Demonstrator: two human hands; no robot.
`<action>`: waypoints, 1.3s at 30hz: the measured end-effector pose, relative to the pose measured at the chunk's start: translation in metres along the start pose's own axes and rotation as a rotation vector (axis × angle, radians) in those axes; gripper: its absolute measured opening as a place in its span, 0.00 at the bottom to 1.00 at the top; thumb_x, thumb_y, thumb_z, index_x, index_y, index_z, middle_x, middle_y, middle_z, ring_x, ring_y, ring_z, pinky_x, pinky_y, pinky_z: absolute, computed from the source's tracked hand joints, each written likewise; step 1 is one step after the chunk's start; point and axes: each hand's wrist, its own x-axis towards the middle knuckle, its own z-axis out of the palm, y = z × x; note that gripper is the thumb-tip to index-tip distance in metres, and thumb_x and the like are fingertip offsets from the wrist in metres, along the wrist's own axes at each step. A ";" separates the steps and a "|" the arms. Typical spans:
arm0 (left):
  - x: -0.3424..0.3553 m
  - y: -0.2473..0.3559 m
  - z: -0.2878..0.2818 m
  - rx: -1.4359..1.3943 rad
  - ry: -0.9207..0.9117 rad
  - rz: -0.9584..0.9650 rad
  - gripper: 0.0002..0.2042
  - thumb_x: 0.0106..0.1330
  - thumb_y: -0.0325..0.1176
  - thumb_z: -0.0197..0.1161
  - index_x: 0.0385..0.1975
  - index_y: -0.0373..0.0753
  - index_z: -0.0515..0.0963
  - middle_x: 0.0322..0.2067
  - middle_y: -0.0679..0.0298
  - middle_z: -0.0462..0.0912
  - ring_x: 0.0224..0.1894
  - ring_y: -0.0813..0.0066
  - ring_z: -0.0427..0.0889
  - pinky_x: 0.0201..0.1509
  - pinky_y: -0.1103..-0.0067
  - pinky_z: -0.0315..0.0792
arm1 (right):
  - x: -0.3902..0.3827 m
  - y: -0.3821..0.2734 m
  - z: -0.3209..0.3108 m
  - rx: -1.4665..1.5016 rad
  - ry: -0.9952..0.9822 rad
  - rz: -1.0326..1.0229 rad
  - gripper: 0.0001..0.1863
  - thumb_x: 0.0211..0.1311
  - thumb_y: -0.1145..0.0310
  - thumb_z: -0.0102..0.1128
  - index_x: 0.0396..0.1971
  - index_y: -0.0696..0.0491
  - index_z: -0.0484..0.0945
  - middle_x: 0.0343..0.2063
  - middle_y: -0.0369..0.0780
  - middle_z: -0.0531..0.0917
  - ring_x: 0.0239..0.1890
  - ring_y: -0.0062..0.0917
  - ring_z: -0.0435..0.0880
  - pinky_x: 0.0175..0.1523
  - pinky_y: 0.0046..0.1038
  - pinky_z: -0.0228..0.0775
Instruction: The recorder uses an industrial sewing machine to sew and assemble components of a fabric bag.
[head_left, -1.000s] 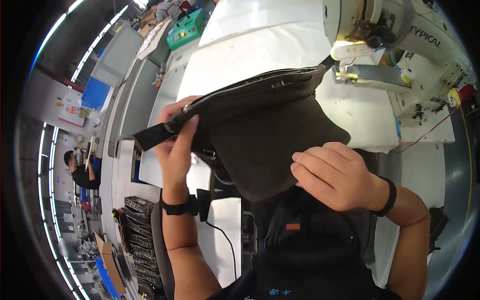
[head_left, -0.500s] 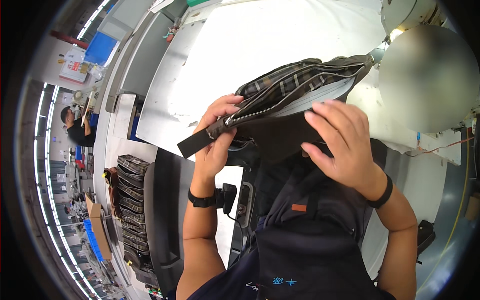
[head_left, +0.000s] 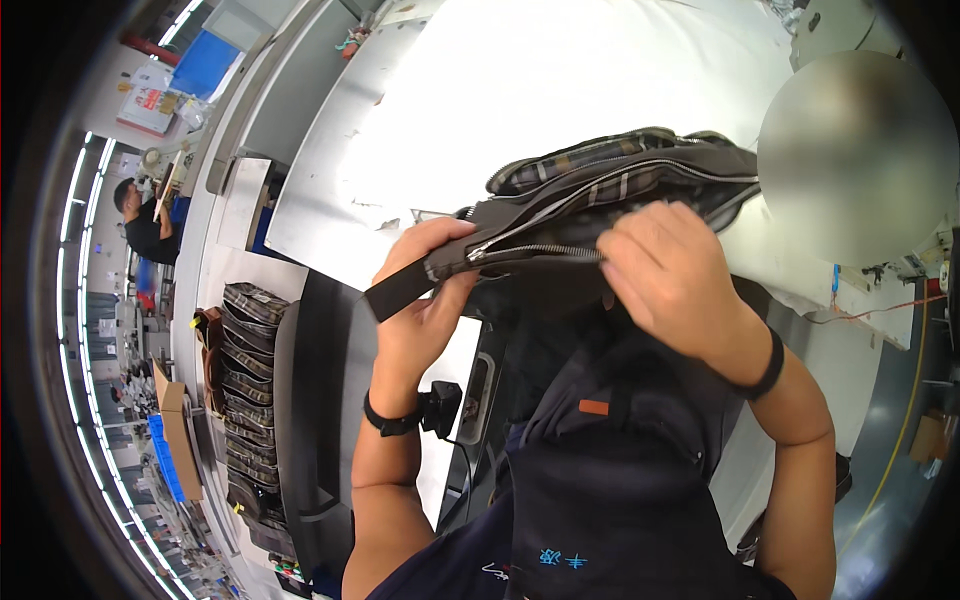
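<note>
A dark brown bag (head_left: 625, 190) with plaid panels and metal zips is held up in front of me, above the near side of the white table. My left hand (head_left: 425, 290) grips its left end, thumb below and fingers on top. From that end sticks out a flat dark strap tab (head_left: 397, 291), close to a zip pull. The long front zip gapes open. My right hand (head_left: 670, 285) is closed on the front zipped edge near its middle, fingers curled. Its fingertips are partly hidden. The bag's right end runs behind a blurred round patch.
The white tabletop (head_left: 450, 110) stretches beyond the bag. At left, several similar plaid bags (head_left: 250, 400) are lined up in a row near a cardboard box (head_left: 178, 430). Part of a pale machine (head_left: 835, 35) stands at upper right. Another person (head_left: 150, 225) works far left.
My right hand has gone from loosely spread fingers to a closed grip on the zipped edge. The bag has tilted and shifted slightly, and its pale lining is now mostly hidden.
</note>
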 end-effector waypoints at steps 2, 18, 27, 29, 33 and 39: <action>-0.005 0.011 -0.003 0.023 0.048 0.062 0.16 0.56 0.18 0.70 0.46 0.31 0.82 0.47 0.54 0.85 0.49 0.59 0.84 0.59 0.71 0.75 | -0.010 -0.026 -0.019 0.155 0.016 0.023 0.08 0.50 0.74 0.66 0.30 0.57 0.77 0.26 0.38 0.73 0.27 0.30 0.72 0.32 0.32 0.64; -0.019 0.020 0.152 -0.377 -0.486 -0.035 0.13 0.60 0.18 0.69 0.45 0.31 0.83 0.44 0.56 0.87 0.47 0.68 0.86 0.56 0.75 0.76 | -0.167 -0.075 -0.051 1.472 0.207 1.417 0.25 0.75 0.70 0.56 0.67 0.64 0.69 0.59 0.40 0.80 0.59 0.21 0.80 0.63 0.26 0.72; -0.036 0.010 0.162 -0.453 -0.515 -0.265 0.13 0.66 0.20 0.69 0.50 0.32 0.82 0.46 0.61 0.86 0.49 0.73 0.84 0.56 0.77 0.76 | -0.157 -0.051 -0.001 1.742 0.306 1.561 0.17 0.78 0.60 0.57 0.56 0.55 0.80 0.32 0.27 0.79 0.30 0.11 0.74 0.31 0.20 0.68; -0.041 0.012 0.161 -0.461 -0.522 -0.437 0.14 0.67 0.21 0.69 0.51 0.31 0.82 0.45 0.62 0.86 0.46 0.75 0.84 0.54 0.79 0.77 | -0.155 -0.046 0.011 1.727 0.293 1.580 0.15 0.77 0.59 0.59 0.48 0.54 0.84 0.34 0.28 0.82 0.33 0.11 0.78 0.38 0.19 0.72; -0.045 0.012 0.151 -0.471 -0.537 -0.525 0.14 0.67 0.21 0.70 0.52 0.30 0.82 0.44 0.63 0.86 0.39 0.82 0.84 0.42 0.86 0.77 | -0.152 -0.041 0.037 1.624 0.425 1.522 0.14 0.76 0.60 0.62 0.44 0.56 0.86 0.42 0.33 0.87 0.44 0.13 0.82 0.55 0.21 0.73; -0.050 0.013 0.144 -0.501 -0.498 -0.563 0.17 0.66 0.21 0.69 0.55 0.29 0.80 0.49 0.61 0.83 0.39 0.82 0.83 0.38 0.87 0.77 | -0.153 -0.046 0.046 1.762 0.517 1.426 0.14 0.75 0.62 0.62 0.45 0.59 0.86 0.44 0.35 0.88 0.47 0.16 0.83 0.57 0.22 0.73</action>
